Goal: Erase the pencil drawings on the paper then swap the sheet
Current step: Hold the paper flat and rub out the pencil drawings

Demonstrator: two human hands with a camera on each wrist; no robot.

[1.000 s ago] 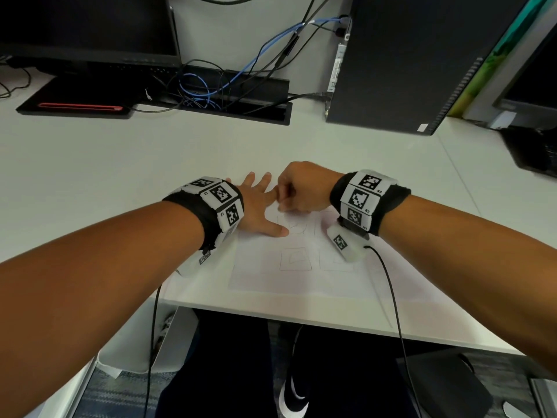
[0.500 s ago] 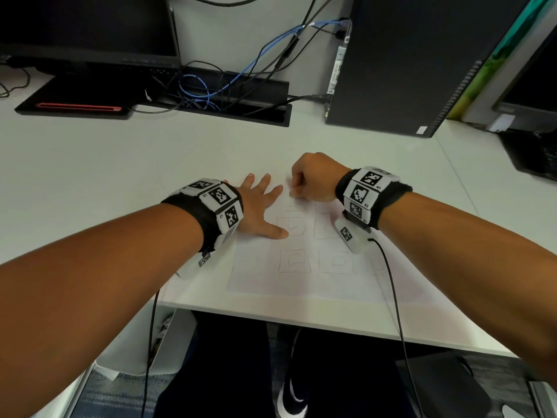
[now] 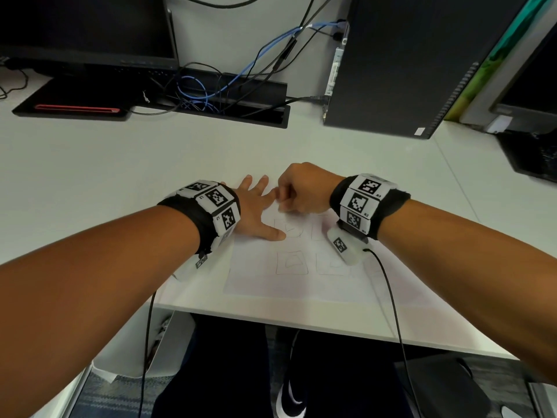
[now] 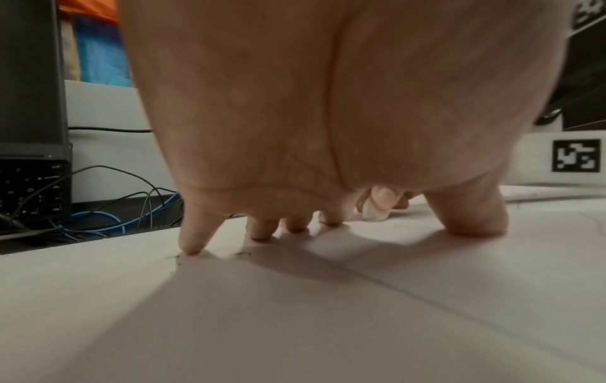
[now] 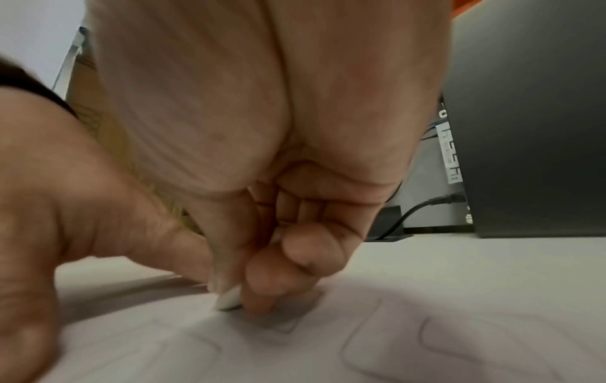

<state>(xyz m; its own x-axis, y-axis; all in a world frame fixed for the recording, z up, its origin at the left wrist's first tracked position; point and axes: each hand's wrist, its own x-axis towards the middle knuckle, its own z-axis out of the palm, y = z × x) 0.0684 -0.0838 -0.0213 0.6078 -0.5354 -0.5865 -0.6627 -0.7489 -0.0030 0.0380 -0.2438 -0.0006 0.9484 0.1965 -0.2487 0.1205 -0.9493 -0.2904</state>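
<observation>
A white sheet of paper (image 3: 301,282) with faint pencil squares (image 3: 291,262) lies on the white desk near its front edge. My left hand (image 3: 259,209) lies flat with spread fingers (image 4: 193,241) pressing down the sheet's upper left part. My right hand (image 3: 304,191) is curled into a fist at the sheet's top, pinching a small white eraser (image 5: 229,298) whose tip touches the paper; the same eraser (image 4: 373,210) shows past my left fingers. Pencil outlines (image 5: 459,344) run across the paper in the right wrist view.
A black computer tower (image 3: 407,64) stands at the back right, a monitor (image 3: 84,28) and its base (image 3: 72,107) at the back left. A cable tray (image 3: 229,98) with blue and black wires sits between them. The desk's front edge (image 3: 301,321) is close below the sheet.
My right fist with the eraser went right and away half a second ago and has come back left toward my left fingers. The left hand stayed put.
</observation>
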